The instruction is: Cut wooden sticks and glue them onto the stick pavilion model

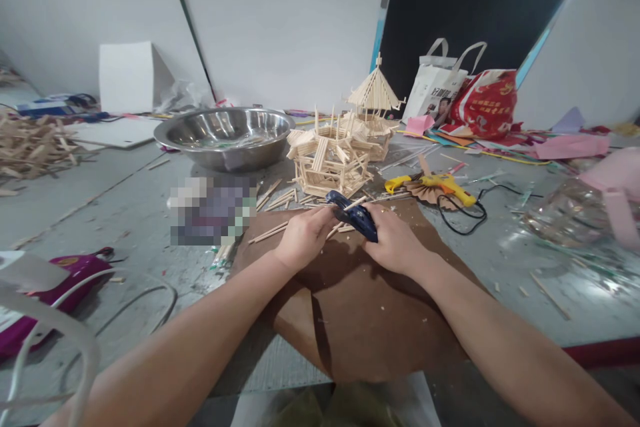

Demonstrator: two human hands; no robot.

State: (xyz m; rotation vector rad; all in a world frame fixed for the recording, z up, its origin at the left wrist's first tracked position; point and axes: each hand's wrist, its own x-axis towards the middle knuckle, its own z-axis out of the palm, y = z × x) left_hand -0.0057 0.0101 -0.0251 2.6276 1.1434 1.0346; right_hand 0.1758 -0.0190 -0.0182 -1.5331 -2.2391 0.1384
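A pixelated rectangular patch [213,210] on the grey surface [100,213] conceals whatever lies there. The dark blue handled tool [354,215] is partly covered by the right hand [395,240]; its lower end is hidden. The magenta object [45,293] and pale pink shape [617,193] are cut off by the frame edges.

Glossy metal bowl [225,137], pale wooden sticks [273,199], perhaps matt cardboard [360,307]
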